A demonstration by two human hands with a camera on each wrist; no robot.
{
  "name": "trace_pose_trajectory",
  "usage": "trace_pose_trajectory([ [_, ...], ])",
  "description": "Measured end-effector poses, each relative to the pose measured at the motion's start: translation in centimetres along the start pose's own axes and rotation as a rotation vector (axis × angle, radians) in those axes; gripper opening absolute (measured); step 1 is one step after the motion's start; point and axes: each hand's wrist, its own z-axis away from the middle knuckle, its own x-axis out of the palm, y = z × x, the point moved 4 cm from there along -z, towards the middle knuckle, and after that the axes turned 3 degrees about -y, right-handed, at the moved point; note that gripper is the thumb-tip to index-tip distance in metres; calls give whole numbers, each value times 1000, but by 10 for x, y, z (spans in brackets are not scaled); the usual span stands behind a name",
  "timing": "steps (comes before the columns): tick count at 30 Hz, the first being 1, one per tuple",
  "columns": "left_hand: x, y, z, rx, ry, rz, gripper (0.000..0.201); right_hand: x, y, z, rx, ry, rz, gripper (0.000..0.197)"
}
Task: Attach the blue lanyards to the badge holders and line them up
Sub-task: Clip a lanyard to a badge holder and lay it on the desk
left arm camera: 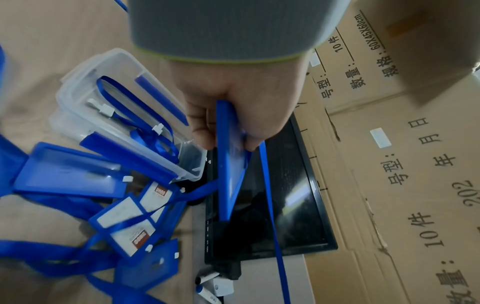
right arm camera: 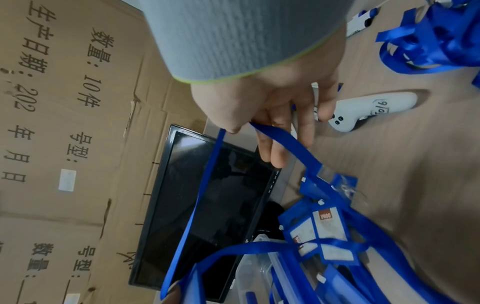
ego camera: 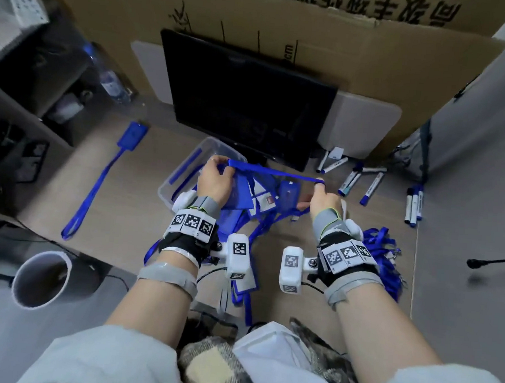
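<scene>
The left hand (ego camera: 216,180) grips a blue badge holder (left arm camera: 228,164); the right hand (ego camera: 324,201) pinches its lanyard (ego camera: 277,172), stretched taut between them above the counter (ego camera: 123,199).

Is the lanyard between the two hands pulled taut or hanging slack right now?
Taut. The lanyard runs as a straight band from the left hand, which grips a badge holder, to the right hand.

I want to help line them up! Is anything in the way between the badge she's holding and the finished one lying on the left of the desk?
Nothing visible blocks it. The left hand grips the badge holder, the right hand holds its lanyard. Bare desk lies beside the finished badge; the clear box stands near the hands.
</scene>
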Motion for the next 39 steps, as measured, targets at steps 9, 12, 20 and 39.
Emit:
trace_pose_trajectory([
  [9, -74, -16, -50, -89, 83, 87, 17, 70, -17, 19, 52, 119, -146, 73],
  [12, -95, -25, -63, -99, 109, 95, 21, 77, -20, 30, 33, 210, -72, 67],
  [20, -124, -35, -78, -111, 163, 163, 24, 87, -21, 61, 78, 172, 58, 36],
  [39, -14, 29, 3, 154, -501, 64, 19, 38, -36, 60, -274, -127, -298, 20],
])
